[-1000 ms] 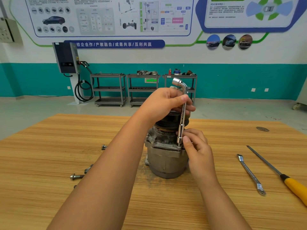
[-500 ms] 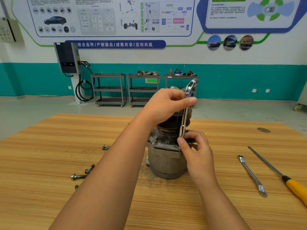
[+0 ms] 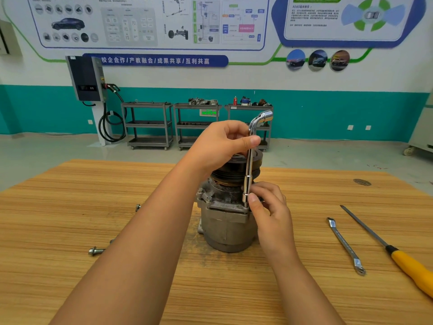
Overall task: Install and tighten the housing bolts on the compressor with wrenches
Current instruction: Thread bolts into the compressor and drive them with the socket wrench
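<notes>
**Socket wrench upright on compressor flange, both hands on it**

Tabletop (image 3: 70, 207): pale wood laminate with a streaky grain.

Far left: a flanged hex bolt (image 3: 96, 250) lies flat on the tabletop. A smaller bolt (image 3: 138, 206) sits further back. Both are well apart from the compressor.

Centre: the compressor (image 3: 227, 226) stands on end. Its body is a dull grey cast cylinder, scuffed and grimy, with a dark grooved pulley on top. Two seated bolts (image 3: 209, 198) show in the left part of the flange.

The L-shaped socket wrench (image 3: 248, 174) is polished chrome and stands near vertical. Its lower end rests on the flange's right corner, and the bent socket head points up and to the right.

Left hand (image 3: 222, 144): fingers and thumb curl round the upper shaft, just below the bend.

Right hand (image 3: 269, 207): thumb and fingertips pinch the lower end of the wrench at the flange.

Right: a slim flat steel spanner (image 3: 346, 246) lies on the tabletop. Beside it is a long thin-shafted tool with a yellow handle (image 3: 412, 269). The two do not touch.
</notes>
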`<state>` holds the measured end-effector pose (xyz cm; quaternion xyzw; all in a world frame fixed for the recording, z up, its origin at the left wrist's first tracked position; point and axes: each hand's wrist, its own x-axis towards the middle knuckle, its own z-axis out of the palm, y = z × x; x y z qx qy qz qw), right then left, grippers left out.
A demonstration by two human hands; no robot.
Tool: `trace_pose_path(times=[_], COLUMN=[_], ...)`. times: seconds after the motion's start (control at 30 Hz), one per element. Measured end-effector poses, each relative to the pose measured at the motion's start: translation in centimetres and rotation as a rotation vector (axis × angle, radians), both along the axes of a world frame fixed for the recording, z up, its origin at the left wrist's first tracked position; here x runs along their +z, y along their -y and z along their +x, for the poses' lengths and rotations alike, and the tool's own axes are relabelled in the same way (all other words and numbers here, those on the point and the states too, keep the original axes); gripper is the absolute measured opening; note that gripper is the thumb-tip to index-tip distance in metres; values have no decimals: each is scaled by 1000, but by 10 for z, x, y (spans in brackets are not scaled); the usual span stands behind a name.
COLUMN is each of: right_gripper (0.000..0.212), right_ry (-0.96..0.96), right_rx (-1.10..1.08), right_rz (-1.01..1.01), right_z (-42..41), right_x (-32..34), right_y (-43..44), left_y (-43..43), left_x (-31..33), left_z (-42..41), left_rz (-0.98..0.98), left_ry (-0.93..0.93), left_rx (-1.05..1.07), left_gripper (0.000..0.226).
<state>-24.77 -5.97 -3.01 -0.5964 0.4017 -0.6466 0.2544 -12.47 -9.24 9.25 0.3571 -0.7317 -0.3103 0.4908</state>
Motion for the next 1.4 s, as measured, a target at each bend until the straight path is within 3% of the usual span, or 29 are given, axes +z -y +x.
trace_pose_path(times=[0.3,0.73,0.93,1.13,1.4], right_gripper=[11,12,18,14,14], right_ry=[-39,-65,-112,0,-62], right_rx=[-56,-115,-97,-10,-62], right_rz=[-24,-51,-45,-10,-32], right_z=[0,2,2,2,2], right_x=[-1,-5,-4,-3,-2], right_y=[0,2,-1,-1,0], left_y=[-3,-6,-9,-8,-9], left_x=[2,0,0,-1,0], left_z=[1,-4,-4,-1,-4], left_rz=[23,16,4,36,31], left_ry=[-10,41,31,10,-51], left_rx=[-94,32,24,-73,-60], left_gripper=[7,5,3,9,13])
